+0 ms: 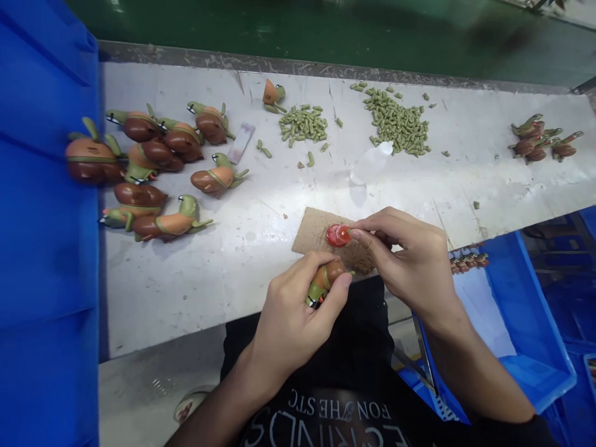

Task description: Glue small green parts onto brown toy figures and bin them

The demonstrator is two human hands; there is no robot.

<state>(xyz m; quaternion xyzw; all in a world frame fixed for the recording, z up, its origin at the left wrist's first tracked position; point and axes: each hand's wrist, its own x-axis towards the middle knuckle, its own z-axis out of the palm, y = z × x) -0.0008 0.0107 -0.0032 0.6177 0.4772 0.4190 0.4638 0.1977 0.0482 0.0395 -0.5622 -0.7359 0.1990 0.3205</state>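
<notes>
My left hand [302, 304] is closed around a turtle figure [329, 274] with a brown shell and a green head. The head points down toward my palm. My right hand [403, 248] pinches with thumb and forefinger at the edge of a small glossy red dish or cap [339, 234]. Whatever is between those fingertips is too small to make out. Under the red piece lies a scuffed cardboard piece [307, 231], just beyond my left hand. Many small green pegs lie in a smaller pile [303, 124] and a larger pile [398, 121] farther back.
Several turtle figures [174, 218] lie at the left beside a blue crate wall [46, 236]. One partial figure [272, 94] sits at the back. A translucent bottle [371, 163] lies mid-table. More small figures [531, 138] stand far right. Below right is a blue bin [535, 310].
</notes>
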